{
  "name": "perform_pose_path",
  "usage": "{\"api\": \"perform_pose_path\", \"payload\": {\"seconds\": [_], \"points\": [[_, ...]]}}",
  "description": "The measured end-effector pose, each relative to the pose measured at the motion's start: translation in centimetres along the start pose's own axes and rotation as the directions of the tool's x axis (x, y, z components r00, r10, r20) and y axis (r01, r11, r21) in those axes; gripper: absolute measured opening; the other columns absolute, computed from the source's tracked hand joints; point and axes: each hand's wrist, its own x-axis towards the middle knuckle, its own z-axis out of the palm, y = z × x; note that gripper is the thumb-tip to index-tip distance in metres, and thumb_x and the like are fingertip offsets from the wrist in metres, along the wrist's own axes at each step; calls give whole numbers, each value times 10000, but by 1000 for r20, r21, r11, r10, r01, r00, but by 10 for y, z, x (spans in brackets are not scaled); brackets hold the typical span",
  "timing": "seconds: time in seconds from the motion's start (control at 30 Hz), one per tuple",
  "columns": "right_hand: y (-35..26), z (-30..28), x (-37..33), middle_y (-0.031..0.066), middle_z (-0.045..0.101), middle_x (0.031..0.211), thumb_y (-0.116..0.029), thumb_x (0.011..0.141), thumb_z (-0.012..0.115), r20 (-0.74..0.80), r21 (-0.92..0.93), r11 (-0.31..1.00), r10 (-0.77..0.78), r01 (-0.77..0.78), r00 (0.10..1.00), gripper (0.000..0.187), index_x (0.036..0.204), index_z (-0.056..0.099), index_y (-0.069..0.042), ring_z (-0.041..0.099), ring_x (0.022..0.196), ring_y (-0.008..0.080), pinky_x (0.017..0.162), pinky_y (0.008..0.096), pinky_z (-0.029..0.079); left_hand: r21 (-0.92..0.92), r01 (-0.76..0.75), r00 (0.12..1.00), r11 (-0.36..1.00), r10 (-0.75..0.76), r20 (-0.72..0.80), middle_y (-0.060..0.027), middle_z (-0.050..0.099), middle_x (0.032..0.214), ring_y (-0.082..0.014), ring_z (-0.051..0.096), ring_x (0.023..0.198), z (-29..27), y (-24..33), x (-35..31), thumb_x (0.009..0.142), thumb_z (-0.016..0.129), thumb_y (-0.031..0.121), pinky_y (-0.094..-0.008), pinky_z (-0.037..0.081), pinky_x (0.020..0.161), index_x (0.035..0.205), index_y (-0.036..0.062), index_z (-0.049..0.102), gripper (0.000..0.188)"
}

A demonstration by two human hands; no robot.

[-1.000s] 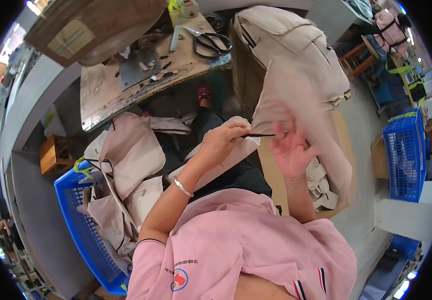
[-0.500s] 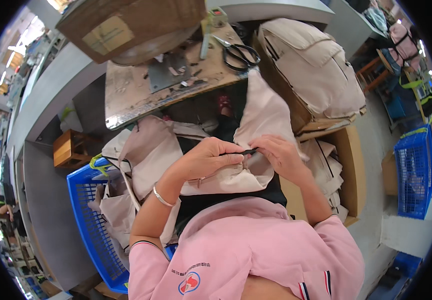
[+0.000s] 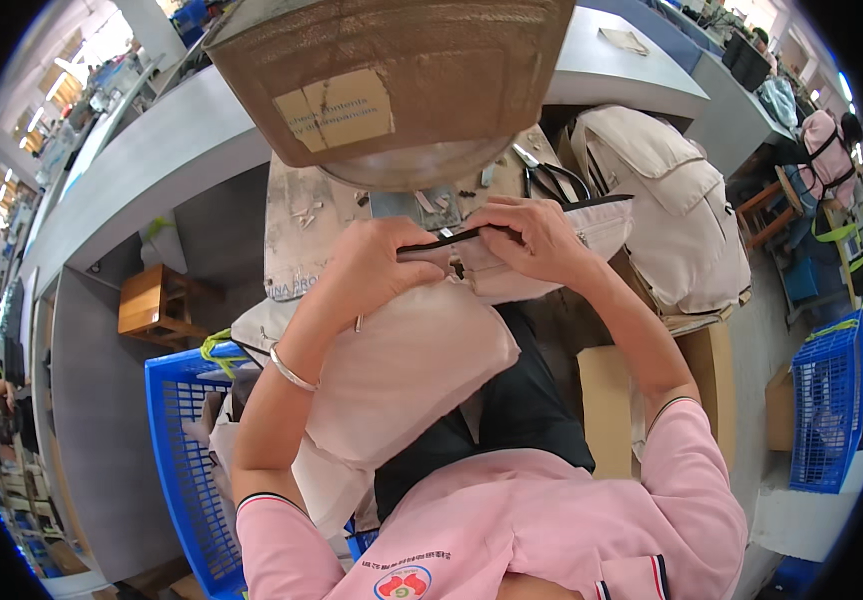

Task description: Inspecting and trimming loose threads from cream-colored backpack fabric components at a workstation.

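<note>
A beige fabric piece with a black-trimmed edge spreads from the worktable's front down over my lap and to the left. My left hand pinches that edge on the left, thumb below and fingers above. A short distance to the right, my right hand grips the same edge, its fingers curled over the trim. Between the two hands the dark strip runs nearly straight, rising to the right past my right hand. A small metallic zipper pull or fitting shows on the cloth beside my right wrist; its details are too small to tell.
A brown machine head overhangs the worn worktable, where black-handled scissors and scraps lie. Beige backpacks are stacked at right, above a cardboard box. At left stand a blue basket of fabric and a wooden stool.
Both hands have moved forward toward the table and further apart. The fabric has come up with them, its black edge now stretched between them, and the upright flap at right has come down.
</note>
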Motion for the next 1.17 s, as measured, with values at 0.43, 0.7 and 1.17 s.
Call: {"api": "perform_pose_path", "payload": {"seconds": [0.43, 0.7, 1.17], "points": [[51, 31, 51, 24, 756, 1001, -210, 853, 739, 90, 507, 827, 229, -243, 969, 249, 1047, 755, -55, 671, 887, 111, 801, 288, 513, -461, 185, 978, 868, -210, -4, -34, 737, 1007, -118, 645, 921, -17, -50, 42, 784, 831, 185, -261, 511, 824, 1122, 21, 731, 389], [34, 15, 61, 55, 734, 1035, -175, 853, 754, -3, 464, 855, 264, -233, 964, 294, 1103, 718, -25, 654, 946, 128, 844, 301, 521, -411, 275, 953, 869, -304, -5, -91, 703, 1144, -177, 636, 1037, -24, -58, 53, 706, 875, 221, -303, 503, 902, 1129, 25, 722, 490], [43, -5, 65, 129, 700, 1179, -104, 877, 697, 56, 560, 775, 317, -292, 947, 328, 1195, 682, -29, 637, 1128, 167, 938, 321, 531, -287, 165, 955, 944, -226, -195, -123, 637, 1263, -193, 584, 1144, -37, -82, 50, 740, 870, 248, -306, 443, 1019, 1291, 20, 622, 646]]}}
